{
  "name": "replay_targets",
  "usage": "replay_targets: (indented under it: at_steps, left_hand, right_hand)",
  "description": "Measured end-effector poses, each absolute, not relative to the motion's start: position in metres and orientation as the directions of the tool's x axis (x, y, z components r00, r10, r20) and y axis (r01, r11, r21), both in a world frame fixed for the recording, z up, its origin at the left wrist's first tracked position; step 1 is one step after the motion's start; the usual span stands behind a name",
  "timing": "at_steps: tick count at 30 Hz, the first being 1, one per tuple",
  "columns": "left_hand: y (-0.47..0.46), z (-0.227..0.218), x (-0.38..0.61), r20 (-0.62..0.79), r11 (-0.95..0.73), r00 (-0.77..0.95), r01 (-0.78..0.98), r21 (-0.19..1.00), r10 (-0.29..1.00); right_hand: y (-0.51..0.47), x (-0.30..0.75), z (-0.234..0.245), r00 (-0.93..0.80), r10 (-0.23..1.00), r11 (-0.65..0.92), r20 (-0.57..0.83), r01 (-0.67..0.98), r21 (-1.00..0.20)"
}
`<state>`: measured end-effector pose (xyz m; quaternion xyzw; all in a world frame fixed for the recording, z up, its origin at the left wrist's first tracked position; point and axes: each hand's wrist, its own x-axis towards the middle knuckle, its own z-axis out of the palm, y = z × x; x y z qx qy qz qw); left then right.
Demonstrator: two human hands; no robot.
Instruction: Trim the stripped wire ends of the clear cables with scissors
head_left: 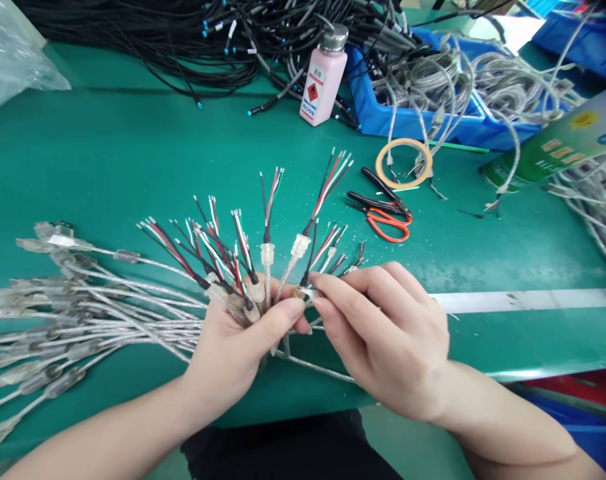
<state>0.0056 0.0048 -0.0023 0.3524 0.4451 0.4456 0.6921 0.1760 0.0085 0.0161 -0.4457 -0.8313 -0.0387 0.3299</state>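
Observation:
A fanned bunch of silvery clear-jacketed cables (157,328) is wrapped in my left hand (247,340), below their split ends. Red, white, green and black wires (271,200) stick up from those ends, above short black sleeves and clear plastic collars (299,247). My right hand (393,327) is closed, thumb and forefinger pinching at one cable end (305,283) beside my left thumb. Fingers partly cover that spot. Moulded connectors (65,383) at the cables' other ends lie to the left on the green table.
Black-and-orange cutters (387,217) and a tape roll (379,163) lie beyond my right hand. Behind stand a pink bottle (325,80), blue bins (377,120) of coiled cables and a green can (557,143). Black cables (147,40) pile at the back; a plastic bag (17,60) sits left.

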Motion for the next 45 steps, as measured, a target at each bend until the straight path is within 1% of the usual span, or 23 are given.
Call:
replay_targets:
  at_steps: [10,12,14,18,20,23,32,35,41,45]
  left_hand:
    - [0.0062,0.0002,0.0060,-0.316,0.361,0.188,-0.290,0.887,0.930]
    - [0.0061,0.0000,0.0055,-0.312,0.357,0.192,-0.281,0.891,0.930]
    - [0.0057,-0.0002,0.0046,-0.309,0.354,0.195,-0.273,0.894,0.931]
    - [0.0054,0.0003,0.0032,-0.312,0.356,0.191,-0.278,0.892,0.931]
    - [0.0057,0.0011,0.0034,-0.315,0.357,0.182,-0.283,0.890,0.931]
    - [0.0062,0.0022,0.0041,-0.325,0.363,0.176,-0.275,0.890,0.929]
    - [0.0053,0.0010,0.0033,-0.314,0.349,0.173,-0.237,0.906,0.933]
    - [0.0050,0.0004,0.0036,-0.304,0.343,0.187,-0.234,0.910,0.934]
    - [0.0050,0.0009,0.0042,-0.314,0.354,0.184,-0.254,0.900,0.931]
    - [0.0050,0.0023,0.0045,-0.340,0.373,0.173,-0.225,0.900,0.925]
  right_hand:
    - [0.0068,0.1773,0.0144,-0.394,0.682,0.580,0.617,0.805,-0.127]
    - [0.0069,0.1785,0.0148,-0.392,0.677,0.581,0.623,0.804,-0.125]
    - [0.0073,0.1802,0.0160,-0.394,0.677,0.599,0.622,0.785,-0.155]
    - [0.0078,0.1830,0.0191,-0.414,0.714,0.640,0.565,0.714,-0.285]
    - [0.0080,0.1832,0.0196,-0.415,0.729,0.641,0.544,0.693,-0.331]
    - [0.0084,0.1824,0.0190,-0.414,0.744,0.635,0.525,0.682,-0.362]
    - [0.0100,0.1821,0.0177,-0.420,0.754,0.634,0.506,0.666,-0.392]
    - [0.0097,0.1816,0.0179,-0.418,0.751,0.633,0.512,0.677,-0.376]
    - [0.0088,0.1798,0.0177,-0.410,0.731,0.618,0.545,0.736,-0.276]
    - [0.0094,0.1793,0.0180,-0.409,0.727,0.617,0.551,0.741,-0.265]
